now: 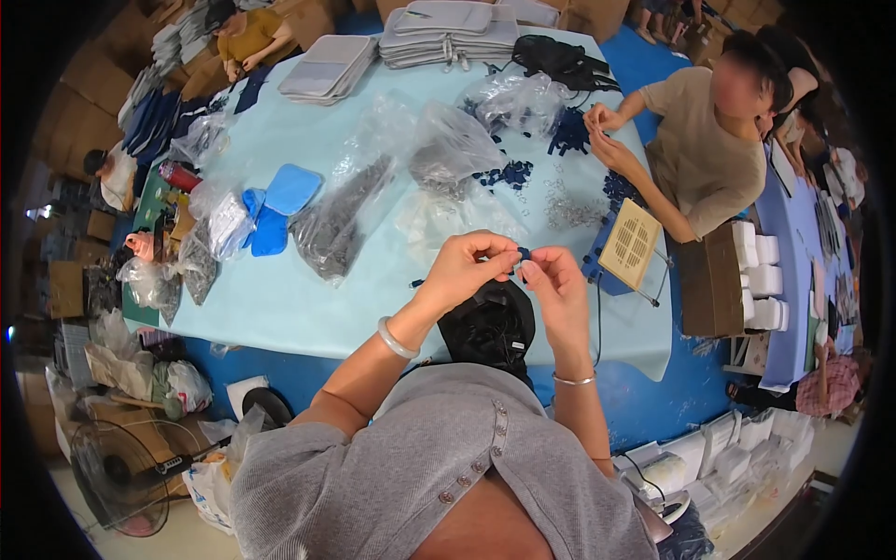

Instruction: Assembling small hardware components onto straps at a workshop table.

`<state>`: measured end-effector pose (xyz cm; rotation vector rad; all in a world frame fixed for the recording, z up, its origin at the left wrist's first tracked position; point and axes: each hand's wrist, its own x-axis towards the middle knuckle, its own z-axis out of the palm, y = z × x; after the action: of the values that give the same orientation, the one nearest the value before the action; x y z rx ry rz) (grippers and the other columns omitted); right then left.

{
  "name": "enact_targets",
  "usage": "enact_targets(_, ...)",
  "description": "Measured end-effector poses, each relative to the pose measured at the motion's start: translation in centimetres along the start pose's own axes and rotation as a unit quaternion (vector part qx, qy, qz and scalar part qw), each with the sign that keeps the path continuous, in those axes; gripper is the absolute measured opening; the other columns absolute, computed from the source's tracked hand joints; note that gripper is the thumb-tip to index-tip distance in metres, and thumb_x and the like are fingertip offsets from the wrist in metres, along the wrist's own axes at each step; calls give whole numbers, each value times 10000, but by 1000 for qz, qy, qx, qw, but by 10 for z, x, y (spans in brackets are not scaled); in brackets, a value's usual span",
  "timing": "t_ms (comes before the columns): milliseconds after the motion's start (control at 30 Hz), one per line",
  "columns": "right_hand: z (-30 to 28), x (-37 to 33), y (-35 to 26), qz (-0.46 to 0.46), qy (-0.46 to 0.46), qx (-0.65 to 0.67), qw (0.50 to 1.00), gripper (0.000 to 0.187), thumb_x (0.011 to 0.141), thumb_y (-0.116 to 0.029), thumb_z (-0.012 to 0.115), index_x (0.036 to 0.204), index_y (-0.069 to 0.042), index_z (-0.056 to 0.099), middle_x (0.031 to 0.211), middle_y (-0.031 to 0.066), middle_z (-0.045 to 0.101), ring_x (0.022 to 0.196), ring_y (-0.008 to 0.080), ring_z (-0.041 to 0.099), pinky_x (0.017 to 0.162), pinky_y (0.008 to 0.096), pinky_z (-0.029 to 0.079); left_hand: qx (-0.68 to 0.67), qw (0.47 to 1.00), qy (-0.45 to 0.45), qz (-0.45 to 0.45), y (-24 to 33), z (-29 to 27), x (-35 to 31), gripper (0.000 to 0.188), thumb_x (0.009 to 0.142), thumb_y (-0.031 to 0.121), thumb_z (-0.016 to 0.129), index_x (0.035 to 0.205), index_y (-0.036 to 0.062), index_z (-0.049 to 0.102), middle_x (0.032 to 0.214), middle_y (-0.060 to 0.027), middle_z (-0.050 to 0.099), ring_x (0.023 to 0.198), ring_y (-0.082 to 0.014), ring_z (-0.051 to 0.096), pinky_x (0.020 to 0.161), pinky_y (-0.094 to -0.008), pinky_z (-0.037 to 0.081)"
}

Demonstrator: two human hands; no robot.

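Note:
Over the near edge of the table, my left hand and my right hand meet, fingertips pinched on a small dark blue fabric piece. Its exact kind is too small to make out, and the fingers cover part of it. Just below the hands lies a shiny black fabric item. Farther back are piles of similar dark blue pieces and a scatter of small metal parts. Clear plastic bags, one with grey contents, lie on the pale blue tablecloth ahead and left of my hands.
At the right edge stands a blue device with a beige panel, its cord hanging down. Across the corner a co-worker handles something small. Grey cases are stacked at the back, blue pouches lie left, and a fan stands lower left.

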<state>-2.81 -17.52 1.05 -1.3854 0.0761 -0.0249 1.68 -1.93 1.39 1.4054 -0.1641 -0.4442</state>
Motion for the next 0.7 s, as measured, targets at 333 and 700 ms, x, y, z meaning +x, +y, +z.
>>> enact_targets(333,-24,-1,6,90,-29,183,978,94,873,-107,561,926,-30,545,770,13,557,676,78,500,619,212,414,-76,995,-56,-19,3,5,1,224,830,35,605,1048,-14,601,913,-59,636,800,-95,596,718,-222,496)
enact_targets(700,-34,0,10,143,-119,289,939,106,885,-139,538,909,-36,534,757,12,536,675,88,495,616,227,411,-88,988,-106,-72,5,1,8,227,852,77,590,1059,-12,607,918,-53,637,795,-101,599,725,-227,498)
